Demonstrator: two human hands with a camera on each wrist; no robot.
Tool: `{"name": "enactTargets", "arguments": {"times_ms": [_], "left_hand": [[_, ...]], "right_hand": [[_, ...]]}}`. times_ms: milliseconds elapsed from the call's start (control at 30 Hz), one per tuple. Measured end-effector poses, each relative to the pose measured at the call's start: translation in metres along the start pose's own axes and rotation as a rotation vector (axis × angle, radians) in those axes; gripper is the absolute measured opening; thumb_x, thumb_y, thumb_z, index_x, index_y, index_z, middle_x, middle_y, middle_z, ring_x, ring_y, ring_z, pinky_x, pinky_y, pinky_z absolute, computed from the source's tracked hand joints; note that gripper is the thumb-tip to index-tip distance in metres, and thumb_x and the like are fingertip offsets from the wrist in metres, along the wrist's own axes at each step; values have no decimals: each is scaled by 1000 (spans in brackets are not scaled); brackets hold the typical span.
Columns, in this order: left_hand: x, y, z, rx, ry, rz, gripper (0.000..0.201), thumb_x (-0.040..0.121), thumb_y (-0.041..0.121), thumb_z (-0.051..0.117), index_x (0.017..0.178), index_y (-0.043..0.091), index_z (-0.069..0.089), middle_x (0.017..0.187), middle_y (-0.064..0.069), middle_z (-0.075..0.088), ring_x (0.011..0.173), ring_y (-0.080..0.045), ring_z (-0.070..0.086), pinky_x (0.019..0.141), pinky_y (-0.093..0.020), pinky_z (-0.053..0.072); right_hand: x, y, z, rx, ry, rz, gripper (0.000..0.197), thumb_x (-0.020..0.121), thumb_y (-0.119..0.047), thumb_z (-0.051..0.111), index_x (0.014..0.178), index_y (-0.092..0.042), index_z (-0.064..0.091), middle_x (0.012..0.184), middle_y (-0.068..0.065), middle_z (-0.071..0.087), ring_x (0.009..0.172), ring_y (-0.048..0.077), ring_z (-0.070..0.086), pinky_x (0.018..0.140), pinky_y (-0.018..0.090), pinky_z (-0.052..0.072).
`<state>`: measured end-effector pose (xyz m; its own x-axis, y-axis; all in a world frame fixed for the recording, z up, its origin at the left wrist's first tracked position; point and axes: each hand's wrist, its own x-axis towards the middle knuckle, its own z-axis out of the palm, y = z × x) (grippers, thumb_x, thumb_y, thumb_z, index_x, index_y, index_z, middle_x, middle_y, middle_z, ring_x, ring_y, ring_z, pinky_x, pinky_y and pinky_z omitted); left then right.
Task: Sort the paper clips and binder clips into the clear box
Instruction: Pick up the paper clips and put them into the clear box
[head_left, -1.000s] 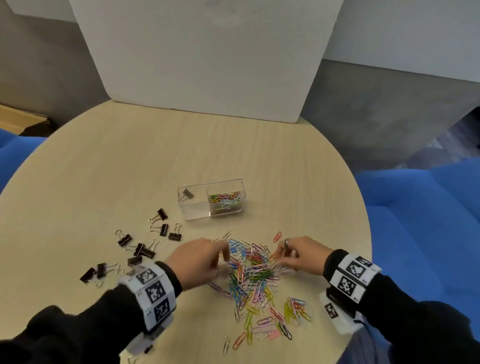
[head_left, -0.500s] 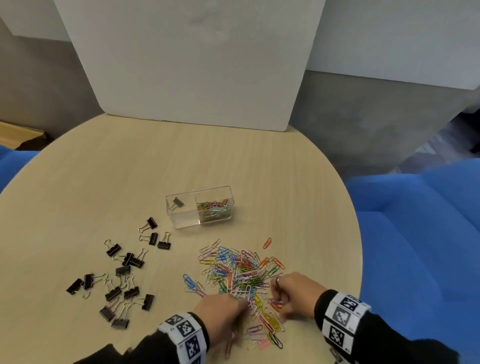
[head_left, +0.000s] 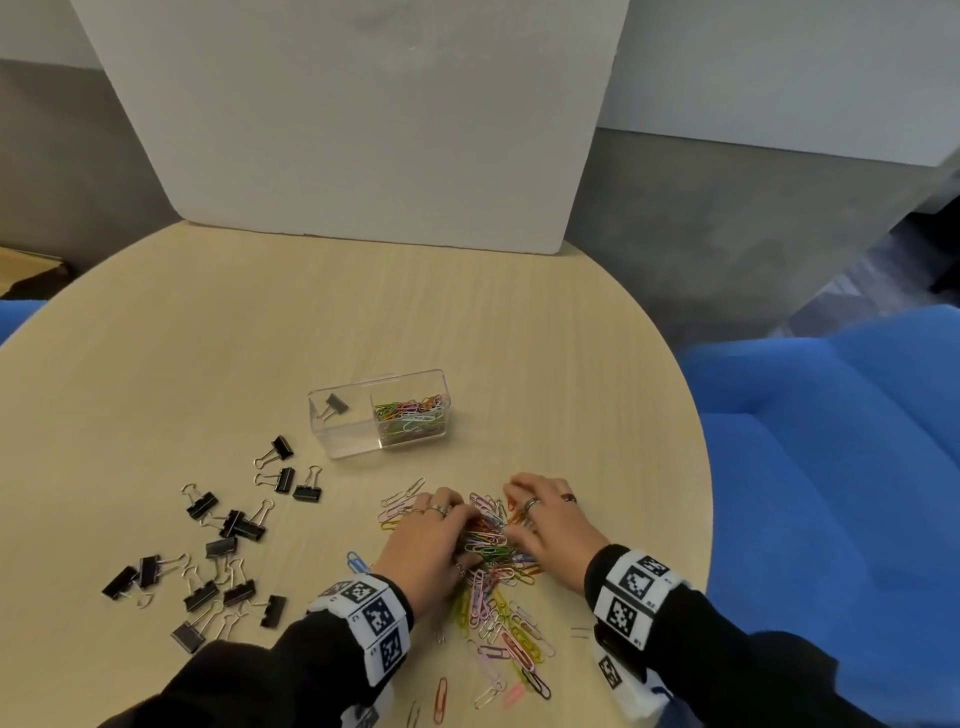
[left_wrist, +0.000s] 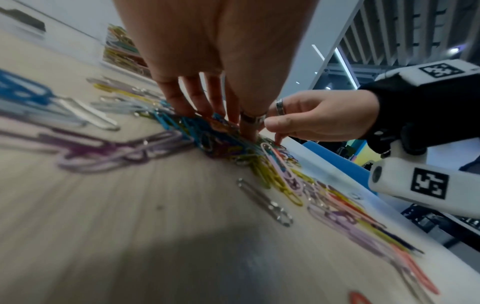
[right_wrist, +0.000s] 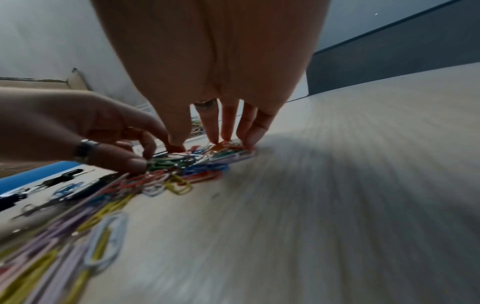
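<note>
The clear box (head_left: 358, 447) stands mid-table; its left compartment holds one black binder clip (head_left: 335, 404) and its right one holds coloured paper clips (head_left: 410, 413). A loose pile of paper clips (head_left: 498, 608) lies near the front edge. My left hand (head_left: 465, 535) and right hand (head_left: 511, 512) face each other over the pile's far part. Their curled fingers and thumbs close on a bunch of clips between them. In the left wrist view my fingertips (left_wrist: 187, 112) dig into the bunch. The right wrist view shows my fingertips (right_wrist: 215, 139) on it too. Black binder clips (head_left: 228, 525) lie scattered to the left.
The round wooden table (head_left: 208, 338) ends just right of my right wrist. A white board (head_left: 353, 130) stands upright at its back edge. Blue seating (head_left: 831, 441) lies to the right. Stray paper clips (head_left: 440, 699) reach the front edge.
Both hands have moved from the pile's near side to its far part and drawn closer together, bunching clips between them. The head camera has shifted.
</note>
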<state>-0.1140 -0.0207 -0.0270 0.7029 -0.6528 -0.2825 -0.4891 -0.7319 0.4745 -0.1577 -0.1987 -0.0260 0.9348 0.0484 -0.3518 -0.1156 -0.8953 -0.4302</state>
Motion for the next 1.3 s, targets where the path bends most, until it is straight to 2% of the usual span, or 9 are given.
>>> {"name": "enactTargets", "arguments": {"times_ms": [100, 300, 500, 633, 800, 933, 1067, 1200, 1300], "left_hand": [[3, 1, -2, -64, -1, 29, 41, 90, 28, 51, 130, 23, 44, 129, 2, 43, 119, -16, 36, 102, -26, 32], [3, -10, -39, -153, 149, 2, 35, 91, 22, 51, 126, 25, 49, 125, 5, 49, 116, -12, 41, 100, -26, 38], [14, -20, -95, -7, 410, 82, 31, 86, 15, 58, 117, 18, 58, 118, -3, 56, 113, -22, 47, 95, -35, 40], [23, -34, -123, 71, 545, -7, 39, 83, 23, 63, 121, 21, 55, 122, -5, 51, 113, -28, 43, 89, -42, 37], [29, -61, -132, 136, 273, -200, 80, 74, 49, 66, 141, 30, 26, 142, -1, 33, 128, -26, 30, 103, -44, 26], [32, -76, -124, 49, 82, -210, 80, 78, 31, 69, 141, 31, 20, 137, -2, 44, 122, -24, 42, 101, -43, 34], [30, -81, -122, -67, 107, -190, 72, 79, 17, 69, 139, 28, 29, 128, -1, 53, 116, -22, 44, 95, -36, 40], [32, -84, -121, -80, 115, -179, 72, 79, 16, 69, 138, 29, 30, 126, 0, 54, 115, -22, 43, 95, -34, 39], [33, -87, -120, -86, 125, -169, 73, 78, 17, 69, 137, 31, 30, 125, 1, 54, 115, -21, 43, 95, -33, 40]], "right_hand": [[-5, -6, 5, 99, -20, -89, 50, 93, -34, 47, 140, -19, 36, 141, -1, 37, 129, 16, 25, 109, 24, 17], [-1, -17, 9, 112, 27, 39, 67, 77, -48, 64, 135, -27, 40, 129, -5, 40, 120, 15, 31, 106, 30, 28], [6, -31, 9, 192, 2, 61, 36, 83, -29, 65, 117, -19, 58, 118, -2, 52, 114, 13, 41, 99, 22, 32], [13, -31, 1, 267, -9, 116, 21, 84, -20, 64, 105, -18, 66, 110, 0, 61, 104, 12, 54, 90, 16, 39], [16, -30, -13, 341, 60, 137, 17, 82, -14, 66, 99, -14, 70, 102, 2, 68, 88, 6, 57, 74, 0, 38], [24, -49, -38, 373, 161, 67, 19, 82, -15, 67, 101, -14, 70, 97, -1, 68, 85, 3, 57, 71, -3, 38], [50, -80, -65, 409, 304, -43, 21, 82, -14, 67, 102, -14, 69, 90, -7, 64, 83, 2, 57, 75, -4, 38], [84, -108, -72, 330, 347, -134, 20, 83, -11, 65, 102, -12, 69, 97, 3, 68, 89, 12, 61, 84, 10, 44], [104, -116, -64, 139, 194, -152, 25, 86, -11, 60, 110, -13, 66, 110, 6, 67, 104, 19, 59, 98, 30, 43]]}}
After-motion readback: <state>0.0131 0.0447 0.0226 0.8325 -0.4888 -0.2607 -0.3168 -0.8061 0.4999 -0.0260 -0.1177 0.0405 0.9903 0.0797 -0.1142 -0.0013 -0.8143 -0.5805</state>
